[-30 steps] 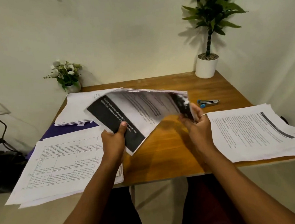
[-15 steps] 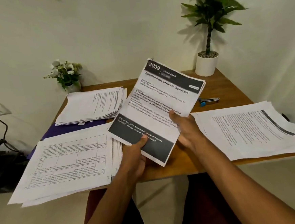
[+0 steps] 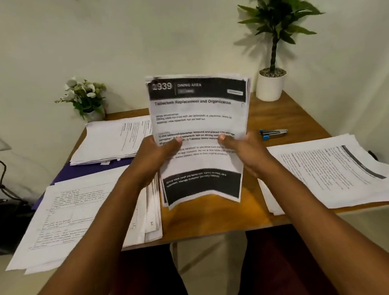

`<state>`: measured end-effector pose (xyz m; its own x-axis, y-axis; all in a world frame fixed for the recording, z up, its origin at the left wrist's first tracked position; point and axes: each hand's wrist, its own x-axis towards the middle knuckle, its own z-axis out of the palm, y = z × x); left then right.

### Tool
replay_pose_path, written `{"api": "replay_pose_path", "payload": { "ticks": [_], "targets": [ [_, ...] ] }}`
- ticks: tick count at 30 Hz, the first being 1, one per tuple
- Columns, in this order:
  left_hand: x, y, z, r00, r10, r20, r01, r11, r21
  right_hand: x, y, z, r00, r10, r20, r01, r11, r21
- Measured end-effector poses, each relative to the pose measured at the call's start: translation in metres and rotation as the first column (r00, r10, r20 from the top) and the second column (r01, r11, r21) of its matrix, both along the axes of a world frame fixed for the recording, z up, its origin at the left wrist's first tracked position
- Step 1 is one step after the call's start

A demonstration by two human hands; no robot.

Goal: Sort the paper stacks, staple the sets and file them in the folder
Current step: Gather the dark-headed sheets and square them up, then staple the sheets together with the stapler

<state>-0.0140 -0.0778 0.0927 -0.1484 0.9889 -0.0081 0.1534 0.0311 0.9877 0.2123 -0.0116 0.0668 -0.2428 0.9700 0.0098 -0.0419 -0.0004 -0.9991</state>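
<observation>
your left hand and right hand each gripping a side of the 2939 paper set, thumbs on front, sheets upright over the table, stapler lying off right

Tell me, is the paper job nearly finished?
Not yet. Sorting looks partly done: a near left stack, a far left stack and a right stack lie apart on the table. In hand: the left hand and right hand hold one set of sheets upright. Left: the stapler lies on the table with no hand on it, and the purple folder sits under the left stacks, so stapling and filing seem to remain.
</observation>
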Motion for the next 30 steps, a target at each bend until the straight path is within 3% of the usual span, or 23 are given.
{"api": "replay_pose_path", "payload": {
  "ticks": [2, 5, 14, 22, 24, 26, 28, 30],
  "targets": [
    [0.01, 0.001, 0.004, 0.997, 0.068, -0.027, -0.065, 0.99, 0.125, -0.001, 0.001, 0.012, 0.99, -0.071, 0.122, 0.06, 0.994, 0.09],
    [0.022, -0.004, -0.002, 0.988, 0.149, -0.036, -0.138, 0.968, 0.211, 0.0, -0.003, 0.014, 0.975, -0.161, 0.154, 0.137, 0.979, 0.152],
    [0.033, -0.017, -0.039, 0.972, 0.229, 0.061, -0.235, 0.963, 0.134, 0.001, -0.015, -0.009, 0.984, -0.118, 0.136, 0.108, 0.991, 0.078],
    [0.033, -0.017, -0.047, 0.975, 0.221, 0.03, -0.222, 0.974, 0.051, 0.003, -0.014, -0.015, 0.964, -0.096, 0.248, 0.076, 0.993, 0.087],
    [0.025, -0.012, -0.042, 0.983, 0.164, 0.079, -0.164, 0.986, -0.011, 0.011, -0.01, -0.007, 0.989, 0.015, 0.145, -0.011, 0.999, -0.03],
    [0.016, -0.007, -0.038, 0.961, 0.089, 0.263, -0.065, 0.993, -0.099, 0.024, -0.006, -0.004, 0.983, 0.175, 0.052, -0.163, 0.969, -0.184],
    [0.009, -0.002, -0.038, 0.927, 0.076, 0.368, -0.02, 0.988, -0.153, 0.033, -0.003, -0.012, 0.964, 0.26, 0.061, -0.23, 0.925, -0.301],
    [0.007, 0.006, -0.043, 0.921, 0.141, 0.363, -0.079, 0.98, -0.182, 0.037, -0.001, -0.025, 0.958, 0.28, 0.065, -0.234, 0.889, -0.394]
  ]
}}
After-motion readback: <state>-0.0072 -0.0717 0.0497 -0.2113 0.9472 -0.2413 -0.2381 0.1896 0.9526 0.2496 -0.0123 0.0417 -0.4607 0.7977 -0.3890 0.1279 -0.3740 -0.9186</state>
